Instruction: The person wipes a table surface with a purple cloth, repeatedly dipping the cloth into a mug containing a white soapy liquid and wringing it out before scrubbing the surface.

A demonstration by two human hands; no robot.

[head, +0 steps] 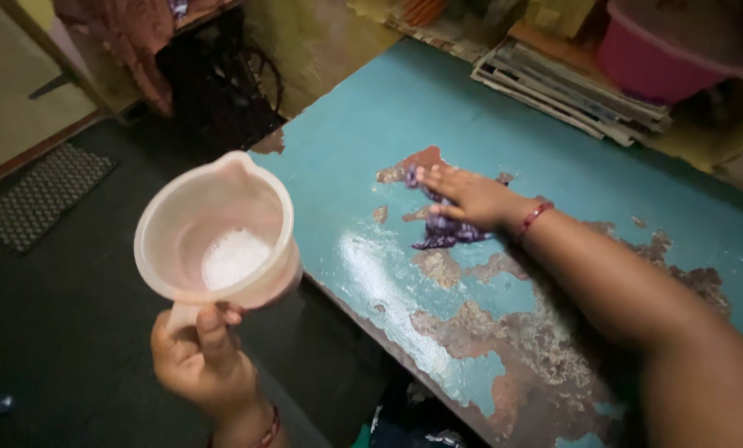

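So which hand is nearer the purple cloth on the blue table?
Right. The right hand presses flat on the purple cloth on the table; the left hand is off the table's edge, holding a pink jug by its handle.

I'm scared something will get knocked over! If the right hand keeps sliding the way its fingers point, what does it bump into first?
Probably nothing on the table. The right hand, pressing a crumpled purple cloth, points left across the peeling turquoise painted table. That stretch looks bare to the table's edge, though depth is hard to judge.
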